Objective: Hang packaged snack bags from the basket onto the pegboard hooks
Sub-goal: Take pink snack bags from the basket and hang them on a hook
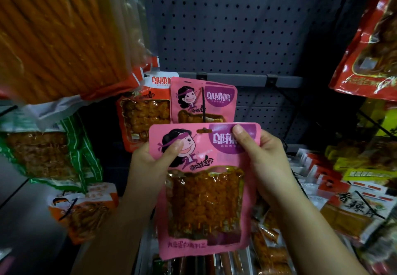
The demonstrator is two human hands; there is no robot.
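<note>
Mid-task: one matching pink bag point(204, 100) already hangs on a black hook point(203, 105) at 12 o'clock of centre, with orange bags point(144, 115) just beside it at 11 o'clock, so some hanging looks done. The pink snack bag point(204, 191) in hand is not yet on a hook; it sits dead centre, upright, facing the camera, its top edge overlapping the bottom of the hung pink bag. Its hang hole point(203, 131) at the top middle is free, no hook through it, and sits just below the hook tip. Left hand point(148, 163) at 9 o'clock of the bag: closed around the left edge, thumb pressed on the printed cartoon face, other fingers hidden behind. Right hand point(266, 165) at 3 o'clock: closed on the upper right corner, thumb flat over the purple logo patch, fingers behind, not visible. Both grips narrow, pinching the pack flat. More packs point(268, 251) lie loose at 5 o'clock below the hands, probably the basket stock, so several appear left to hang; basket rim itself not clear. Pegboard point(236, 27) bare at 12 to 1 o'clock. Next judged step: lift the hole onto the hook.
</note>
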